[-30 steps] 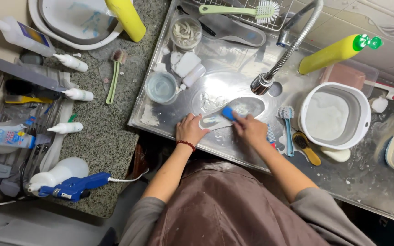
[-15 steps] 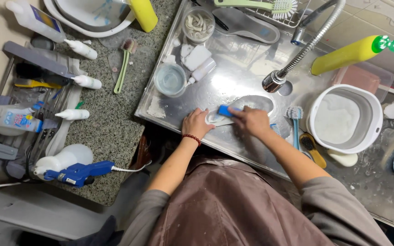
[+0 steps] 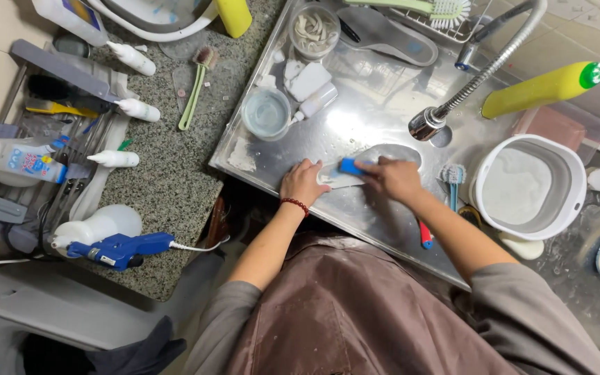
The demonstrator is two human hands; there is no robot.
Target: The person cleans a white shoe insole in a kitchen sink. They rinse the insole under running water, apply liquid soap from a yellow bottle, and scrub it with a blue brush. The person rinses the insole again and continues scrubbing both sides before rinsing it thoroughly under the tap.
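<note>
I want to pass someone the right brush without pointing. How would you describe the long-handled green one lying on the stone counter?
Start at the steel sink tray, then look left to the speckled granite counter. The brush lies there by itself, just right of the small white squeeze bottles. Unlike the blue brush in the right hand, it has a slim pale green handle and a brownish bristle head.

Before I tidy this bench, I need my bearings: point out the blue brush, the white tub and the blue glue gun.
blue brush [image 3: 349,166], head view, on its blue back.
white tub [image 3: 576,182], head view, on its right rim.
blue glue gun [image 3: 125,248], head view, on its body.
</note>
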